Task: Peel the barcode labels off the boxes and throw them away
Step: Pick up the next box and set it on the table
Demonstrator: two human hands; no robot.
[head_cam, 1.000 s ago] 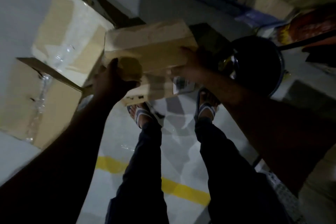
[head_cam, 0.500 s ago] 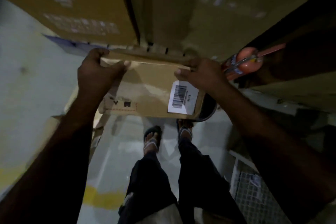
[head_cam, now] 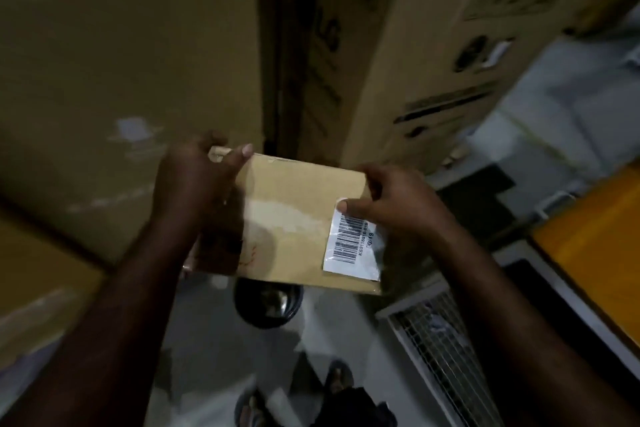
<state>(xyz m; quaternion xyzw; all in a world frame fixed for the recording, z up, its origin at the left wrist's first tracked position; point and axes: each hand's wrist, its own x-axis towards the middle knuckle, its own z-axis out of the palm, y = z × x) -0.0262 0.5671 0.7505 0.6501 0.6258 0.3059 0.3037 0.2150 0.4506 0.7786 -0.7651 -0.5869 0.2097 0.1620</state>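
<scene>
tall cartons [head_cam: 433, 45] behind, left grip [head_cam: 194, 191] and right grip [head_cam: 391, 204] clasping box [head_cam: 294, 218], barcode label [head_cam: 353, 246] on, bin [head_cam: 266, 302] beneath

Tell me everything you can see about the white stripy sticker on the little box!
The sticker is a white, shiny-looking rectangle with black barcode stripes and small printed numbers beside them. It lies flat, not yet peeled, near the right end of the brown cardboard box, a little tilted. The right hand rests its thumb on the sticker's top corner.
</scene>
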